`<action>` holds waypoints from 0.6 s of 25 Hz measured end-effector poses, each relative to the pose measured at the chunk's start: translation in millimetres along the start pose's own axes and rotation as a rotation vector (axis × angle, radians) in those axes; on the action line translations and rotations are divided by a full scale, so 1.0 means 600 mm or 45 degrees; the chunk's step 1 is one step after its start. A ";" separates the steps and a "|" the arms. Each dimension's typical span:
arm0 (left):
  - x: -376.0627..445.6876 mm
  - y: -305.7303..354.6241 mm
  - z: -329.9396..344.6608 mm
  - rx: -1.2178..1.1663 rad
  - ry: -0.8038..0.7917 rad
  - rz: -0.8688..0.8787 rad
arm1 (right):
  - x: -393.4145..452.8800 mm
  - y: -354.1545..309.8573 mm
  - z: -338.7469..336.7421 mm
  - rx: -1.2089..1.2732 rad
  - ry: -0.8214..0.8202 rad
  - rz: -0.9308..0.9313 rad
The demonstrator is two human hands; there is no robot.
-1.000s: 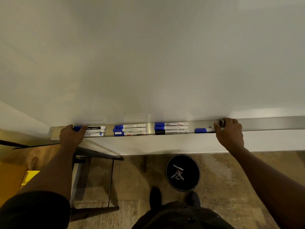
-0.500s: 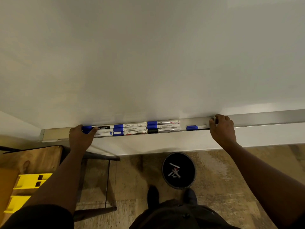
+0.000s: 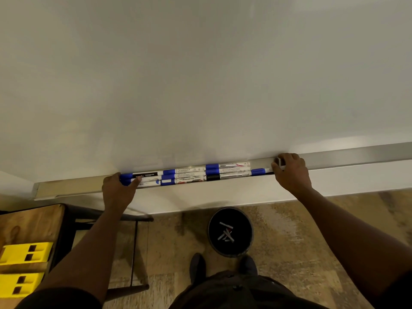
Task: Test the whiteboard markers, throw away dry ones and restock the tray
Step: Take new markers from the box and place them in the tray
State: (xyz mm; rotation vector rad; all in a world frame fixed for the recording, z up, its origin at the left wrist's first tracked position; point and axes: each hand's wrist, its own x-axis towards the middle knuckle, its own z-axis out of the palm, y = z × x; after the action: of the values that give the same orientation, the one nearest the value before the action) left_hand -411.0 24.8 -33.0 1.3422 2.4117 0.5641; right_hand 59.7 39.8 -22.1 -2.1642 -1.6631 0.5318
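A long metal tray (image 3: 356,156) runs under the whiteboard (image 3: 200,74). Several markers (image 3: 189,173), most with blue caps and one with a black cap, lie packed end to end in it. My left hand (image 3: 118,190) cups the left end of the row, its thumb lying over a white barrel and its fingers behind the blue caps. My right hand (image 3: 292,172) covers the right end of a single blue-capped marker (image 3: 258,171), fingers curled over it and over a small grey block at the tray's back.
A black bin (image 3: 230,231) holding several discarded markers stands on the floor below the tray, just ahead of my feet. A wooden stool or table (image 3: 29,221) with yellow boxes (image 3: 24,255) is at the lower left.
The separate groups of markers have slid together into one tight row. My left hand moved right along the tray with the left group. My right hand moved slightly left, keeping its marker.
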 end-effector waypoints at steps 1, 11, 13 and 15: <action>-0.006 0.009 0.006 0.002 -0.004 0.005 | 0.005 0.010 -0.006 -0.004 0.005 0.002; -0.056 0.079 0.073 0.028 -0.001 0.070 | 0.036 0.099 -0.052 -0.139 0.071 -0.010; -0.063 0.087 0.083 0.023 -0.008 0.067 | 0.038 0.112 -0.054 -0.169 0.093 -0.012; -0.069 0.092 0.091 0.006 -0.007 0.076 | 0.037 0.117 -0.054 -0.177 0.148 -0.003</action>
State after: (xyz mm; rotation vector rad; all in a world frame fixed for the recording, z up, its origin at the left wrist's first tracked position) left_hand -324.9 25.9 -50.1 1.4205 2.3767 0.5693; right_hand 139.6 42.4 -30.7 -2.2431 -1.6844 0.2914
